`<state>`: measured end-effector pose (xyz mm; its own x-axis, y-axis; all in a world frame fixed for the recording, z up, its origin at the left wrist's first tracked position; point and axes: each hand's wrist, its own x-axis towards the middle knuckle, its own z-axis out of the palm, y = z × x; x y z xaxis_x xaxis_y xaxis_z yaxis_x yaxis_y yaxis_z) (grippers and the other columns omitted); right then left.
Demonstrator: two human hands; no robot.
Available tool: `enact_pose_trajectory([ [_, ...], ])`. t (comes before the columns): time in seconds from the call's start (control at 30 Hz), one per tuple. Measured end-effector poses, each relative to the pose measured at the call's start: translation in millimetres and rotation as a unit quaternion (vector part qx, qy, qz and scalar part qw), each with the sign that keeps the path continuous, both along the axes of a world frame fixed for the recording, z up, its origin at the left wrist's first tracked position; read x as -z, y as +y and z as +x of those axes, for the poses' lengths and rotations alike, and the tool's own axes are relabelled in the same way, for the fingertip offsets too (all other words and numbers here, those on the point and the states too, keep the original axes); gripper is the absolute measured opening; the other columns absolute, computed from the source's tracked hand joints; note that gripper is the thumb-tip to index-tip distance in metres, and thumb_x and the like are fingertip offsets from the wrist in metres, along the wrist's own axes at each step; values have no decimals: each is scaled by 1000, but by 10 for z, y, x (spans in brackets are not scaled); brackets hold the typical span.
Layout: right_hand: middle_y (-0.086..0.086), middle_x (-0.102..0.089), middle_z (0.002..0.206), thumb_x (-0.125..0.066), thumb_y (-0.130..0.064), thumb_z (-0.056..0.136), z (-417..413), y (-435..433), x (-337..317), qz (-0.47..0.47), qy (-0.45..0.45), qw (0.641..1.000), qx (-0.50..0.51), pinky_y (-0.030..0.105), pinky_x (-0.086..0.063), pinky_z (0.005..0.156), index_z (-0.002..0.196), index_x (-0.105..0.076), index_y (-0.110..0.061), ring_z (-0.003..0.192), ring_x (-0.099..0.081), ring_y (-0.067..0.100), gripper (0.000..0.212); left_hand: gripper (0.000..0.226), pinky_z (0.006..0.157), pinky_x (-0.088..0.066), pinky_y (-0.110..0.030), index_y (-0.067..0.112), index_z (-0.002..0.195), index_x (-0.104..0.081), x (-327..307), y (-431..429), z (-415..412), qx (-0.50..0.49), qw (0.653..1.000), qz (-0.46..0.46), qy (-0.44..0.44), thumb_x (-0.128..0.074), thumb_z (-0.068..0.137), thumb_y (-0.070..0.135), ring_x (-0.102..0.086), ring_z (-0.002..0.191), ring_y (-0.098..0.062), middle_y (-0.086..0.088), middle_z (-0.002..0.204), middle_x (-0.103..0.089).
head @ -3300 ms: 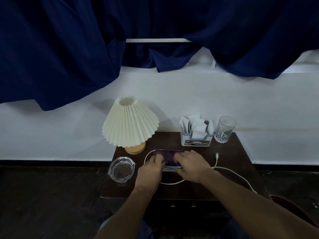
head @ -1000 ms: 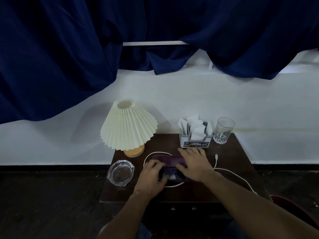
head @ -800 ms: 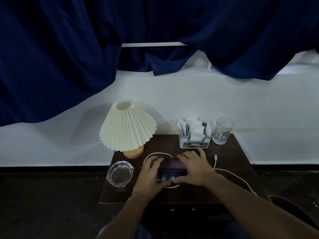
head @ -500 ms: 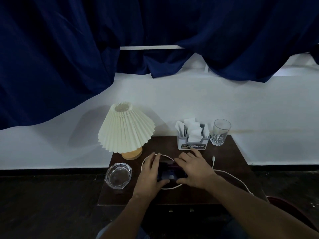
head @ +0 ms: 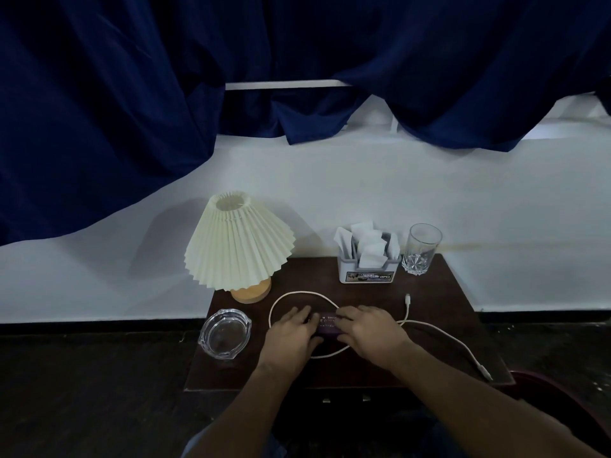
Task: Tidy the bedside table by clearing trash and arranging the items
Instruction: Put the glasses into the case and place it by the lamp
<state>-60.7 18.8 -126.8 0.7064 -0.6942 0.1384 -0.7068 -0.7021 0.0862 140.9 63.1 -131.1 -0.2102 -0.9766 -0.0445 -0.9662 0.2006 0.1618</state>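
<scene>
Left hand [head: 292,332] and right hand [head: 371,332] pinch ends of matte purple pack [head: 327,325], lettering illegible; plastic holder [head: 367,276] labelled OPEL.

Table [head: 429,292] shown in dark wood; ashtray [head: 224,332] and tumbler [head: 421,249] in clear glossy glass; lamp base [head: 251,290] in pale wood; cable [head: 297,293] sheathed in smooth white plastic; curtain [head: 99,110] in matt navy cloth

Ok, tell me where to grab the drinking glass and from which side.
Take the drinking glass round its smooth upper wall, above the cut pattern at the base. It stands upright, the napkin holder close on its left, so come from the front right, likely with the right hand once it frees the purple case.
</scene>
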Motion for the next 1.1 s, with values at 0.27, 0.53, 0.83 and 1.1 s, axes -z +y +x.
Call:
enact_pose_trajectory([
  [0.27, 6, -72, 119, -94, -36, 58, 8, 121, 190, -34, 26, 999, -7, 35, -63, 68, 96, -79, -10, 94, -74, 27, 48, 57, 115, -32, -44, 12, 155, -30, -39, 2, -62, 33, 995, 23, -93, -45, 105, 34, -24, 151, -33, -10, 167, -21],
  [0.53, -1, -61, 125, -69, -44, 84, 121, 14, -15, 80, -37, 992, 86, 37, -41, 96, 118, -54, -21, 115, -54, 25, 43, 59, 106, -41, -34, 26, 143, -47, -63, -64, 50, 0, 1000, 14, 27, -66, 88, 35, -45, 129, -23, 2, 143, -51],
  [0.83, -2, -56, 124, -69, -41, 86, 310, -426, -294, 86, -142, 978, 127, 37, -48, 95, 124, -51, -24, 120, -47, 21, 45, 62, 123, -18, -33, 20, 155, -36, -171, -432, 91, -56, 988, -96, 104, -55, 97, 25, -23, 153, -22, -2, 164, -30],
  [1.1, 5, -56, 127, -67, -27, 90, 796, -800, -321, 62, -81, 986, 135, 40, -50, 88, 124, -47, -17, 120, -53, 26, 40, 76, 111, -43, -38, 10, 157, -28, -91, -748, 161, -124, 986, -87, 64, -58, 88, 6, -47, 138, -28, -12, 161, -35],
])
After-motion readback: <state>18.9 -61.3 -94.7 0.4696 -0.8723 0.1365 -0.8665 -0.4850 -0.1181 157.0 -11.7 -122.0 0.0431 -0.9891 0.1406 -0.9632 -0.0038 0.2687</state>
